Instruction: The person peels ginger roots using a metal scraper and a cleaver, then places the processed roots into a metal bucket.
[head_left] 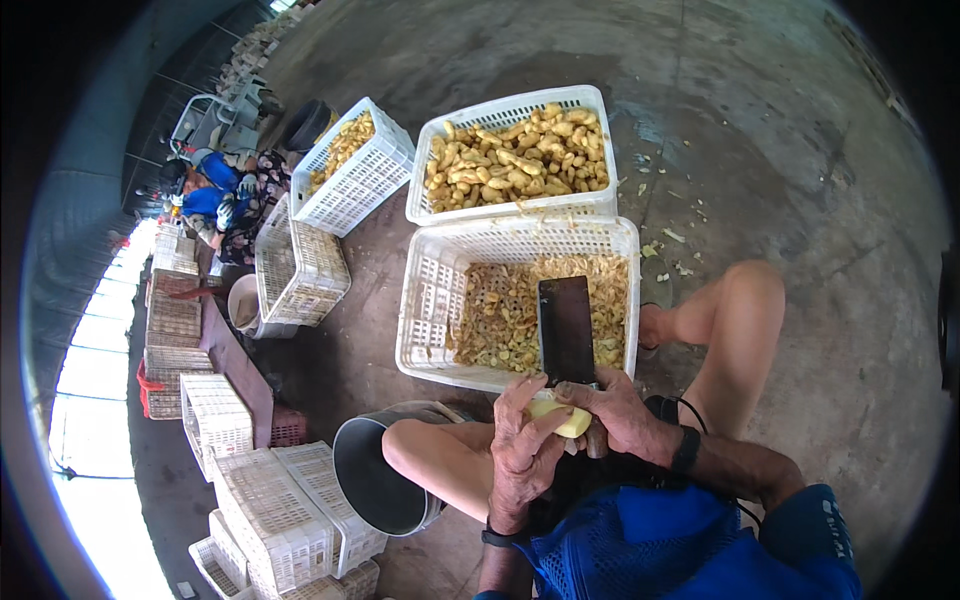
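Note:
My right hand (628, 418) is closed around the handle of a cleaver (566, 325). The cleaver's broad dark blade points away from me over a white crate (425, 330) with curled peelings and pale slices inside. Fingers of my left hand (522, 445) grip a pale yellow peeled root piece (568, 420), which lies at the near end of the blade, close to my right thumb. Just beyond, a second white crate (415, 180) is filled with knobbly tan roots (515, 160). Part of the cleaver handle is hidden by my fingers.
A dark-lined bucket (372, 475) stands by my left knee. White baskets (275, 505) are stacked at the lower left, and another crate of roots (375, 190) sits farther left. Beyond it a person (215, 195) in blue sits working. Scraps (672, 236) lie on the floor.

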